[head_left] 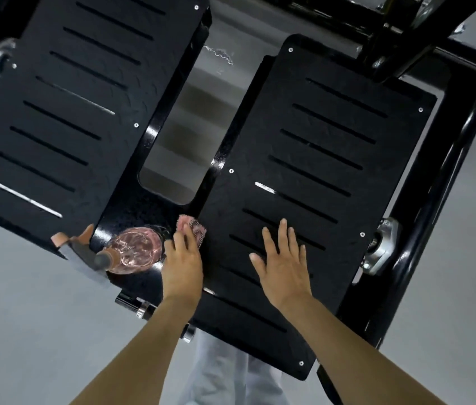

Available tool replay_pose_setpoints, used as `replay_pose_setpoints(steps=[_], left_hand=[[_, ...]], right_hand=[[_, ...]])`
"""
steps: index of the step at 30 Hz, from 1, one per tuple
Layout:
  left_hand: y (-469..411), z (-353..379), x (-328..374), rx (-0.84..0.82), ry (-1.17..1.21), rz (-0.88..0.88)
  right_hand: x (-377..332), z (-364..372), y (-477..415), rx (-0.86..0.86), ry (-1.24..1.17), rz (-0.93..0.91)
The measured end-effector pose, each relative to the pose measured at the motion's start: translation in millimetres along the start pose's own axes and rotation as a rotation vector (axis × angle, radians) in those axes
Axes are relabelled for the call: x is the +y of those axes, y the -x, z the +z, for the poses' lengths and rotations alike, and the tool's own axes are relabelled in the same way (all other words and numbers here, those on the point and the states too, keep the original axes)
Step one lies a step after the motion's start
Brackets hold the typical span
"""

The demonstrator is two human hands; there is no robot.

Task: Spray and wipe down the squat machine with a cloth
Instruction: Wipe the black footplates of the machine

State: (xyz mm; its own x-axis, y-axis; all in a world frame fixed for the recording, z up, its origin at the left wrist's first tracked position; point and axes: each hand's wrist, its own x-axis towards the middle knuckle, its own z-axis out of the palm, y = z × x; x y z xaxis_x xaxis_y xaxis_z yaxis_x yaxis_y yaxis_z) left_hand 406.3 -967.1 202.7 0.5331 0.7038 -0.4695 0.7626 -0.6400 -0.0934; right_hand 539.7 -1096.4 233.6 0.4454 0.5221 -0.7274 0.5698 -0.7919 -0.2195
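Observation:
The squat machine's black footplate fills the view, with a right slotted panel (pixel 333 159) and a left slotted panel (pixel 64 112). A clear spray bottle (pixel 136 249) with pink liquid and a grey trigger head stands on the glossy centre section near the front edge. My left hand (pixel 182 258) presses a pink patterned cloth (pixel 193 226) onto the plate just right of the bottle; only the cloth's far end shows past my fingers. Flat on the right panel lies my right hand (pixel 282 258), fingers spread and holding nothing.
A rounded cut-out (pixel 178 153) opens between the two panels. Black frame tubes (pixel 447 176) run along the right side, with a silver pivot bracket (pixel 382 247) at the panel's edge. Grey floor (pixel 26 331) lies below and left. Pale trouser legs (pixel 230 375) show beneath the plate.

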Motion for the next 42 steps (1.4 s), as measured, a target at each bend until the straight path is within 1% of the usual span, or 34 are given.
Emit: replay_pose_setpoints(steps=[6, 8, 10, 16, 17, 19, 22, 24, 26, 29, 31, 32, 34, 35, 37, 40, 42], left_hand=[[64.7, 41.3, -53.2, -0.071, -0.010, -0.019], [76.6, 45.9, -62.8, -0.069, 0.017, -0.036], [85.9, 54.0, -67.6, -0.106, 0.045, -0.066], [112.4, 65.3, -54.6, -0.150, 0.214, -0.227], [116.6, 64.3, -47.6, -0.145, 0.215, -0.236], [129.8, 63.6, -28.7, -0.186, 0.207, -0.227], [151.9, 70.5, 3.5, -0.200, 0.152, -0.137], [168.6, 78.8, 22.3, -0.224, 0.072, -0.023], [185.0, 76.0, 34.7, -0.269, -0.021, 0.151], [202.6, 76.0, 41.0, -0.277, -0.182, 0.501], [200.3, 76.1, 35.0, -0.264, -0.241, 0.626], [195.4, 75.7, 28.4, -0.221, -0.253, 0.644], [185.0, 73.3, 12.3, -0.147, -0.279, 0.624], [180.2, 70.2, 3.2, -0.131, -0.296, 0.565], [171.9, 71.2, -13.6, -0.158, -0.323, 0.388], [166.1, 65.9, -14.0, -0.178, -0.210, 0.157], [169.9, 68.2, 2.3, -0.189, -0.150, 0.076]], right_hand=[[-16.2, 36.8, 27.9, -0.055, 0.044, -0.042], [-17.8, 50.4, 38.6, -0.066, 0.062, -0.039], [-17.4, 62.1, 48.8, -0.064, 0.074, -0.040], [-2.5, 87.2, 69.2, 0.017, 0.135, -0.063], [1.1, 90.0, 71.1, 0.030, 0.130, -0.060], [7.9, 95.6, 76.5, 0.044, 0.092, -0.061], [16.7, 101.2, 83.5, 0.069, 0.050, -0.094], [23.2, 105.5, 89.4, 0.087, 0.034, -0.097], [28.9, 109.4, 94.6, 0.093, 0.023, -0.073], [37.5, 115.8, 103.5, 0.089, 0.025, -0.026], [43.6, 117.6, 109.6, 0.072, 0.018, -0.016], [47.1, 118.6, 112.3, 0.069, 0.019, -0.012], [54.9, 121.3, 119.4, 0.064, 0.017, 0.013], [59.2, 123.1, 122.9, 0.070, 0.015, 0.030], [68.4, 128.6, 128.5, 0.095, 0.010, 0.059], [80.6, 134.2, 133.7, 0.111, 0.003, 0.079], [85.7, 134.2, 136.0, 0.097, -0.002, 0.071]])
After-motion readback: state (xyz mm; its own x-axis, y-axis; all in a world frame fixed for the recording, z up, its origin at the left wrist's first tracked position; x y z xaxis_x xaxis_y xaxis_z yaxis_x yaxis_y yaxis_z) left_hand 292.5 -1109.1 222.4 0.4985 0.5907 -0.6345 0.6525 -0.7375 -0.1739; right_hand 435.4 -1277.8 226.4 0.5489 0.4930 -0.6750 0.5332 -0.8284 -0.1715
